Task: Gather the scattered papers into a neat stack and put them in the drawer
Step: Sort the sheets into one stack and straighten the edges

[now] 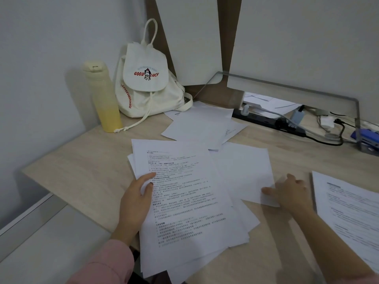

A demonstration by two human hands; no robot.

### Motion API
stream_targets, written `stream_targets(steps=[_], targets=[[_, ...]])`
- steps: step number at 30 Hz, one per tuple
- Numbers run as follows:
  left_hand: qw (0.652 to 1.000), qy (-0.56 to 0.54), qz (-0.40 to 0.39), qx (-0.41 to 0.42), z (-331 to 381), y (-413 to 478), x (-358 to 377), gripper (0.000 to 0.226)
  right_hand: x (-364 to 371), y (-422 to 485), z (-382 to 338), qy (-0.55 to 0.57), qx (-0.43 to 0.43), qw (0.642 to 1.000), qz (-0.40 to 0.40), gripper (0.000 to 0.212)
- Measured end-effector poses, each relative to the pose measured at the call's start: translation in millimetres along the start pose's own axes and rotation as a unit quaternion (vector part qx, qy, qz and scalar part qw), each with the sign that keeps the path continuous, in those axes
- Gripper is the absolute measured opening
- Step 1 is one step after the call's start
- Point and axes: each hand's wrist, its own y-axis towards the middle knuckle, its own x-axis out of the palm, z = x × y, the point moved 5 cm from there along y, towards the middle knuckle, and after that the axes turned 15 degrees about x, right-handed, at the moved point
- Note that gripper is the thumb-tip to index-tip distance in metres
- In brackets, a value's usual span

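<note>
**Blank sheet under the right hand, pile in the left**

Our left hand grips the pile of papers by its left edge, thumb curled over the top page and fingers out of sight beneath; the pile is fanned and ragged, its long axis running away from us and leaning slightly left

Our right hand rests on the near right corner of the blank sheet, thumb laid flat along the paper and fingers bent; we cannot tell whether it pinches the corner or only presses it

The coming move, as we judge it, turns on this: the blank sheet stretches up and left from the right hand, long axis roughly parallel to the pile, its left edge tucked under the pile's right side; the right hand is the nearer one, so a slide leftward should bring it in

Beyond both hands lie the far sheets, overlapping; just right of the right hand, a printed sheet

The desk is pale wood grain, smooth enough for paper to slide; past the left hand stand a bottle and a backpack against a white wall, and past the right a power strip; the drawer is not in view
</note>
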Motion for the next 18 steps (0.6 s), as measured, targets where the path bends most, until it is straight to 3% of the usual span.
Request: stream_targets(steps=[9, 12, 14, 18], targets=[[1.0, -0.001, -0.008, 0.004, 1.2, -0.5, -0.1, 0.027, 14.6, 22.4, -0.3, 0.106, 0.023, 0.992, -0.06, 0.023], [1.0, -0.003, -0.01, 0.005, 0.5, 0.0, 0.0, 0.026, 12.8, 23.7, 1.2, 0.077, 0.041, 0.995, -0.053, 0.036], [1.0, -0.004, -0.011, 0.003, 1.3, -0.8, -0.3, 0.026, 10.3, 19.4, -1.7, 0.052, 0.049, 0.997, -0.042, 0.033], [1.0, -0.014, -0.008, 0.003, 4.3, -2.3, -0.2, 0.025, 10.3, 16.0, -4.0, 0.127, 0.017, 0.99, -0.061, 0.027]])
